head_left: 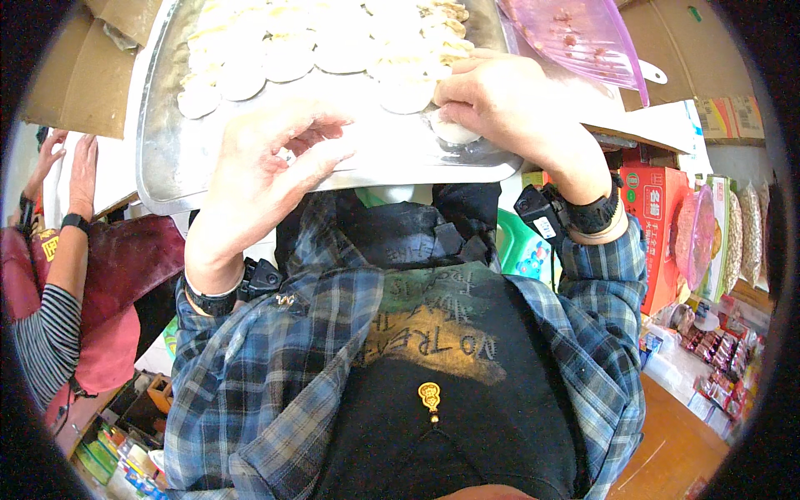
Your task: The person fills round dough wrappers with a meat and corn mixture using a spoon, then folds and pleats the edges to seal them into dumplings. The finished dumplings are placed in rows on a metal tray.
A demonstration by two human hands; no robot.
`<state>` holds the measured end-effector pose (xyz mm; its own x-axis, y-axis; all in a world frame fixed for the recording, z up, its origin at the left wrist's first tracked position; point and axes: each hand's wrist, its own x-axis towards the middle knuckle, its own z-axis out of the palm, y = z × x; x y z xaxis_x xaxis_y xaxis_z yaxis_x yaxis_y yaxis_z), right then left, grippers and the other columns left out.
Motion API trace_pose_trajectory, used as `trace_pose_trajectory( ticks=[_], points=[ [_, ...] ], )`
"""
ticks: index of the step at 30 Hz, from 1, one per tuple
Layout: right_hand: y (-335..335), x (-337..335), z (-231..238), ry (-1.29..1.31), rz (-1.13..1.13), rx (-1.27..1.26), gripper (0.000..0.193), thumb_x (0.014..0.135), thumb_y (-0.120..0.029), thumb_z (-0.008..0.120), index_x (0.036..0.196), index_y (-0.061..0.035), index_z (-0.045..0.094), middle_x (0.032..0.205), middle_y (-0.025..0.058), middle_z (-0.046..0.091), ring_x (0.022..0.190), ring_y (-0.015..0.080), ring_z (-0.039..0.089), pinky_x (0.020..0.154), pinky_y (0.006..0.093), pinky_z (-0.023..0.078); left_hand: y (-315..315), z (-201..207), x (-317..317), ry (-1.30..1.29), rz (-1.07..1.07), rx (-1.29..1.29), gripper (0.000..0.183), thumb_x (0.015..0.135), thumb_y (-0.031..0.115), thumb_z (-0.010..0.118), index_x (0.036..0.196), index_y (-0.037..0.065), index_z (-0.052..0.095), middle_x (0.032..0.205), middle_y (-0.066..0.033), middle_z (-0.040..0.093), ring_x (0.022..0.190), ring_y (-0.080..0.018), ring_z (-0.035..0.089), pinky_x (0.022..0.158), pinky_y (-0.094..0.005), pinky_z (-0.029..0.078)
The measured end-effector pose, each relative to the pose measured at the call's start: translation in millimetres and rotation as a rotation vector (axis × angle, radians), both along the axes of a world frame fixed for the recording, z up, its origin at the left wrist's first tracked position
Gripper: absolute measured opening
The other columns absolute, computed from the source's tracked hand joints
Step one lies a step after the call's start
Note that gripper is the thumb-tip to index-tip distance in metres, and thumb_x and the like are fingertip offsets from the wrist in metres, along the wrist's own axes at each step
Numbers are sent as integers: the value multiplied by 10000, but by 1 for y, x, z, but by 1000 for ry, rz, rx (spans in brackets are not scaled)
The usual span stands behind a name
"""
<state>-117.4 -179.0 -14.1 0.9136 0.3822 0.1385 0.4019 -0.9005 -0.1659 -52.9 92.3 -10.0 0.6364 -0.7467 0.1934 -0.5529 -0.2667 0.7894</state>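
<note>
A metal tray lies before me, with rows of pale, round dough pieces on its far part; glare washes out their detail, and ridged yellowish edges show between them. My right hand is at the right end of the nearest row, its fingers bent and closed on a white dough round low over the tray. My left hand hovers above the tray's near left part. Its fingers are curled, with the thumb apart from them, and no object shows in its grasp. Flour whitens the skin.
A purple translucent basin with reddish scraps stands beyond the tray's right side. Cardboard flanks the left. Another person's hands rest on a white surface at far left. Red boxes and packaged goods are on the right.
</note>
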Motion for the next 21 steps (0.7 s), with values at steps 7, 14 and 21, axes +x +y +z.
trace_pose_trajectory(
  ticks=[7, 14, 21],
  points=[
    [-7, -4, 7, -68, -62, -132, 104, 753, -155, 672, 812, -70, 679, 770, 82, 613, 807, 270, 609, 710, 363, 501, -1, -1, 1, 15, -13, 25, 193, 826, 139, 691, 989, 37, 675, 827, -66, 688, 748, -133, 658, 634, -246, 497],
    [-7, -3, 9, -80, -59, -121, 102, 737, -151, 684, 805, -75, 684, 765, 62, 619, 817, 260, 609, 690, 357, 504, -3, 0, -1, 15, -13, 1, 197, 824, 134, 694, 985, 24, 666, 824, -83, 683, 757, -151, 662, 650, -260, 509],
    [2, 8, 0, -10, -17, -48, 133, 719, -162, 673, 792, -52, 661, 761, 149, 633, 755, 333, 643, 689, 415, 518, -2, 1, 0, 26, -21, -1, 201, 817, 124, 694, 986, 24, 656, 821, -97, 678, 754, -176, 665, 660, -284, 517]
  ],
)
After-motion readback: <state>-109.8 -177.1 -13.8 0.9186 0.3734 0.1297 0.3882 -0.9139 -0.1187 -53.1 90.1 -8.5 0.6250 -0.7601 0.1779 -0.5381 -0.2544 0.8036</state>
